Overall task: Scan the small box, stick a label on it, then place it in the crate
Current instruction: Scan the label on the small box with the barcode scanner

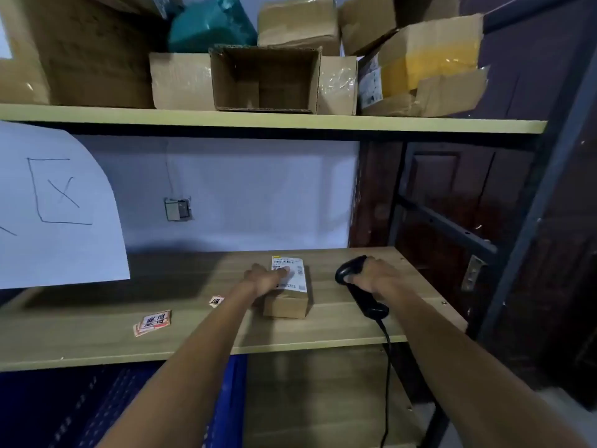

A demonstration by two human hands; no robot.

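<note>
A small brown cardboard box (287, 303) lies on the wooden shelf (193, 337), with a white shipping label (295, 274) on its top. My left hand (266, 279) rests flat on the box, fingers spread across the label. To the right of the box, my right hand (371, 273) grips a black corded barcode scanner (358, 287), its head pointing left toward the box. A small stack of red-and-white stickers (151, 322) lies on the shelf at the left, and a single sticker (216, 300) sits beside my left forearm. The blue crate (97, 409) is below the shelf.
An upper shelf (258, 119) carries several cardboard boxes, one open toward me (265, 79). A white paper sheet (55, 205) hangs at the left. A dark metal rack post (529, 221) and a brown door (452, 195) stand at the right. The scanner's cable (387, 367) hangs over the shelf's front edge.
</note>
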